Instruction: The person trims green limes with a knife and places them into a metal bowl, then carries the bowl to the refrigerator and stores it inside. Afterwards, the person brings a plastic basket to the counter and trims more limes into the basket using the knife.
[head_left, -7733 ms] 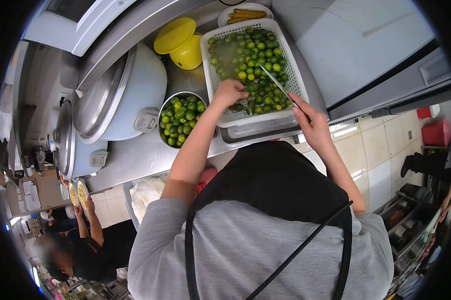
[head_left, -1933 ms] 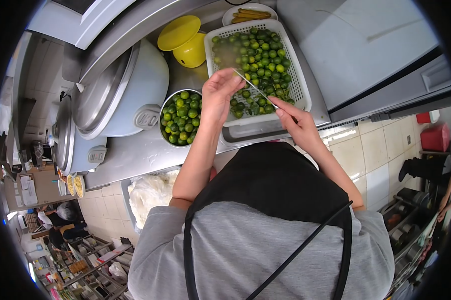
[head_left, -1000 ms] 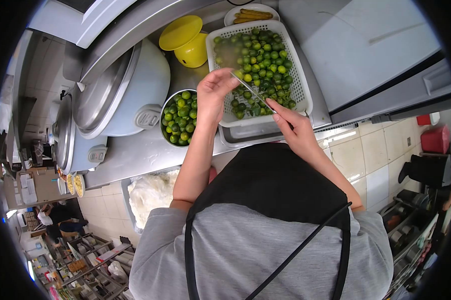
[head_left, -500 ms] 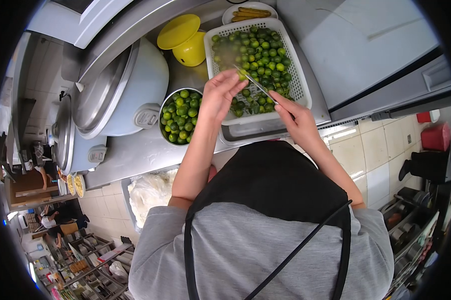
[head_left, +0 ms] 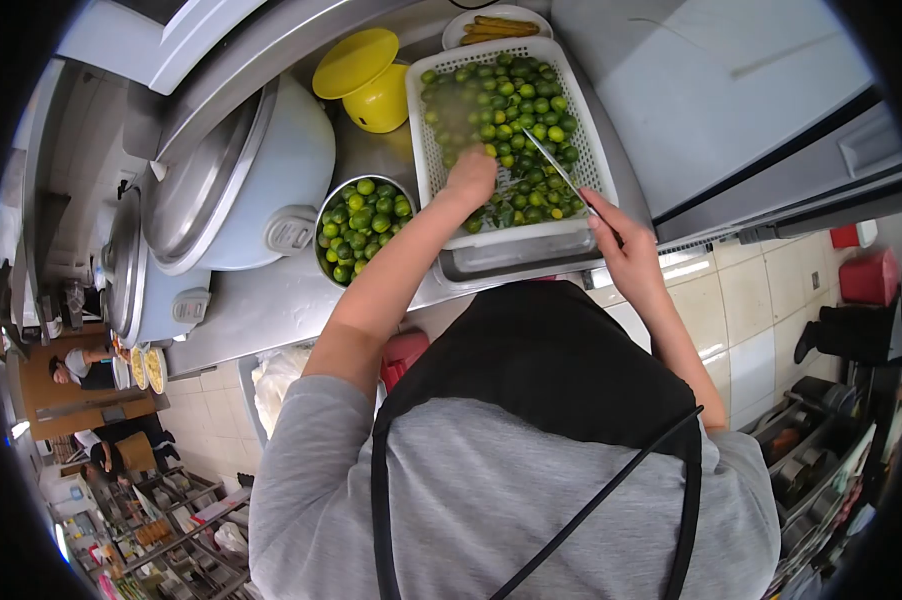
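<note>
My right hand (head_left: 626, 245) grips a knife (head_left: 561, 168), its thin blade slanting up and left over small green limes (head_left: 516, 105). These limes, some yellowish, fill much of a white perforated basket (head_left: 596, 150). Inside the basket's left half is my left hand (head_left: 473, 177), closed with the fingertips curled down among the fruit. A yellowish lime (head_left: 490, 150) shows right at those fingertips; whether it is held I cannot make out. Left of the basket, a round metal bowl (head_left: 323, 255) holds more whole limes.
Under the basket lies a metal tray (head_left: 516, 262). A yellow lidded container (head_left: 379, 95) and a plate of brown sticks (head_left: 496, 27) stand behind. Large rice cookers (head_left: 261, 170) occupy the left counter. Other people (head_left: 96, 365) are at the far left.
My left hand has moved down into the basket, away from the blade, from where it held a lime up. My right hand has shifted right and slightly down with the knife.
</note>
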`<action>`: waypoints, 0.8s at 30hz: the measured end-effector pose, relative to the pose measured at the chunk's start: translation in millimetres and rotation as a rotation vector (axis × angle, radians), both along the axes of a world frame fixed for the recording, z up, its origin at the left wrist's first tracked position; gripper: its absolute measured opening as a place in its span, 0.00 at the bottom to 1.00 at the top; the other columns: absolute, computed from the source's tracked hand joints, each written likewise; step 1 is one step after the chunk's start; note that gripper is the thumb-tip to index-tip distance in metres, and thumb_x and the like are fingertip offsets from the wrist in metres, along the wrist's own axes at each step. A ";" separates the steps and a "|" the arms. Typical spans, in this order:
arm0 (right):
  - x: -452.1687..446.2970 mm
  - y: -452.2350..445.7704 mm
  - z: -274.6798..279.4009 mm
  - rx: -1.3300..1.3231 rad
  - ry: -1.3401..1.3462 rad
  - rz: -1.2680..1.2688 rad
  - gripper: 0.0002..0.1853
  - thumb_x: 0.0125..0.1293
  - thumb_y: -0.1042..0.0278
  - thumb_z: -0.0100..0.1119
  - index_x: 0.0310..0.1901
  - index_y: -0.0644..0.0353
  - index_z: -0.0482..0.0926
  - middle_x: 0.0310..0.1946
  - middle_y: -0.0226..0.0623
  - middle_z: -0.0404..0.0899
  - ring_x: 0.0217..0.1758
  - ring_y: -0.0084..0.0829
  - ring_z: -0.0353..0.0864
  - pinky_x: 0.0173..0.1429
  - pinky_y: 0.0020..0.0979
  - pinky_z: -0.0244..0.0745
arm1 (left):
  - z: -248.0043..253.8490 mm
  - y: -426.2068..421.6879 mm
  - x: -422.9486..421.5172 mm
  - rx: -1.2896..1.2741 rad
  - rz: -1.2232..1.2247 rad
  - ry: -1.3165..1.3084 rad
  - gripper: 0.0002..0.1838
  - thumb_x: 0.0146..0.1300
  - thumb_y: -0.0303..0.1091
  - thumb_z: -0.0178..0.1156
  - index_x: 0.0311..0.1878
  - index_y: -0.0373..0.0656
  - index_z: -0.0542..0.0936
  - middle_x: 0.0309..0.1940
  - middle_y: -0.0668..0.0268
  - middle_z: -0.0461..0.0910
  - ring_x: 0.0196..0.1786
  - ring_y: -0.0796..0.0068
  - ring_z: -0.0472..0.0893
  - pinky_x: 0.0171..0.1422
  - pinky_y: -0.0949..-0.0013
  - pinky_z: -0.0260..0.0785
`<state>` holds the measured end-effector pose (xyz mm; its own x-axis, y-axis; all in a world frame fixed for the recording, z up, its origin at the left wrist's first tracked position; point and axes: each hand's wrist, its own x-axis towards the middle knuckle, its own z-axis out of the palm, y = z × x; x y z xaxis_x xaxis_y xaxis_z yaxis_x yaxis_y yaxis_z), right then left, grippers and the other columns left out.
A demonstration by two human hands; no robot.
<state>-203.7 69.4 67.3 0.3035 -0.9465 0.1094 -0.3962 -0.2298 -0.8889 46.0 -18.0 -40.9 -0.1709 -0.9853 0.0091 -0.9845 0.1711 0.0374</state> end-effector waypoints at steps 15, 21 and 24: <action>25.5 4.5 -2.4 -0.013 -0.146 0.139 0.16 0.64 0.69 0.50 0.54 0.58 0.72 0.47 0.45 0.76 0.47 0.35 0.78 0.50 0.28 0.70 | 101.4 84.6 -6.7 0.150 0.225 2.003 0.14 0.58 0.20 0.54 0.48 0.34 0.73 0.50 0.60 0.71 0.48 0.69 0.75 0.53 0.68 0.72; 31.5 8.6 -0.1 -0.020 -0.137 0.171 0.16 0.63 0.69 0.50 0.53 0.57 0.72 0.45 0.46 0.77 0.46 0.39 0.78 0.49 0.29 0.71 | 100.8 85.3 -7.4 0.031 0.210 1.984 0.13 0.58 0.22 0.55 0.48 0.33 0.73 0.45 0.62 0.75 0.45 0.74 0.76 0.53 0.68 0.72; 30.5 9.1 -0.5 -0.015 -0.128 0.155 0.16 0.63 0.68 0.50 0.53 0.57 0.72 0.45 0.46 0.77 0.46 0.40 0.78 0.49 0.30 0.71 | 104.7 85.0 -13.5 -0.018 0.242 1.977 0.12 0.58 0.22 0.55 0.46 0.32 0.74 0.43 0.63 0.75 0.43 0.75 0.77 0.52 0.68 0.72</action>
<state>-173.2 78.4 66.8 0.4285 -0.8873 0.1705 -0.2384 -0.2931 -0.9259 32.5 67.0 63.8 0.1999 -0.9798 -0.0079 0.4146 0.0773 0.9067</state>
